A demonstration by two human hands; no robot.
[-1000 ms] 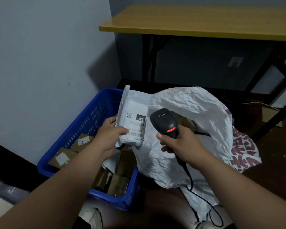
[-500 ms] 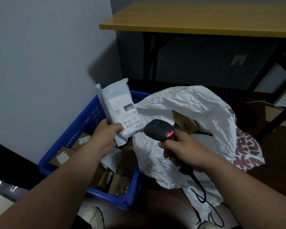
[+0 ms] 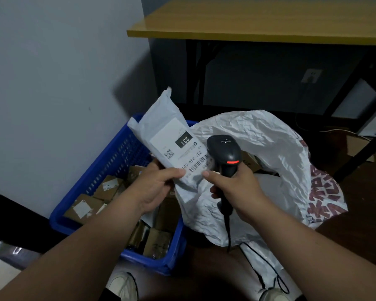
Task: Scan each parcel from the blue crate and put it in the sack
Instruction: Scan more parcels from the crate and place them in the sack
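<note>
Left hand (image 3: 154,187) gripped the parcel (image 3: 172,140) by its lower end, tilted, label up, above the crate (image 3: 109,161). Right hand (image 3: 237,187) clenched round the scanner (image 3: 225,153), its head just beside the barcode. Sack (image 3: 269,148) lay right of the crate, touching it.

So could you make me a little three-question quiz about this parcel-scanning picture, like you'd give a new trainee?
1. True or false: the left hand holds the white parcel above the blue crate.
2. What does the right hand grip? A) scanner B) cardboard box C) sack
3. What large number is printed on the parcel's label?

Key:
1. True
2. A
3. 231
</note>
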